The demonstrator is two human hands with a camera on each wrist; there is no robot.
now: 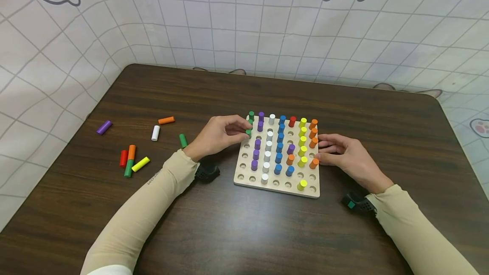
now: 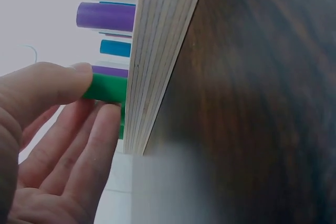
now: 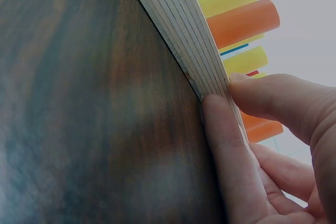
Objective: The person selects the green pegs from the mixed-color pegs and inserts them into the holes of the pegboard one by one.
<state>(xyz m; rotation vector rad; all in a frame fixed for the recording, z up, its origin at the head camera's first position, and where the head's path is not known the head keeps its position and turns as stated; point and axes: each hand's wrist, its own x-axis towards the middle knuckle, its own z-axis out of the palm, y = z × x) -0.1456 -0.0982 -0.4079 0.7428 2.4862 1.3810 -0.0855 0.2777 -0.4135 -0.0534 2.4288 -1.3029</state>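
A wooden pegboard (image 1: pixel 294 190) lies on the table, filled with colored pegs in columns. At its left edge my left hand (image 1: pixel 225 133) pinches a green peg (image 2: pixel 105 87) between thumb and fingers. That peg stands upright in the third hole of the leftmost column, in line with other green pegs (image 1: pixel 251 114) behind it. My right hand (image 1: pixel 349 156) grips the board's right edge, beside the orange pegs (image 1: pixel 313 143). In the right wrist view, the thumb lies at the top edge and a finger presses the layered side (image 3: pixel 184 40).
Loose pegs lie on the table to the left: a purple peg (image 1: pixel 104 127), a white peg (image 1: pixel 155 133), an orange peg (image 1: pixel 166 120), a red peg (image 1: pixel 123 158), a yellow peg (image 1: pixel 141 164) and several more. A green peg (image 1: pixel 183 140) lies close to my left wrist.
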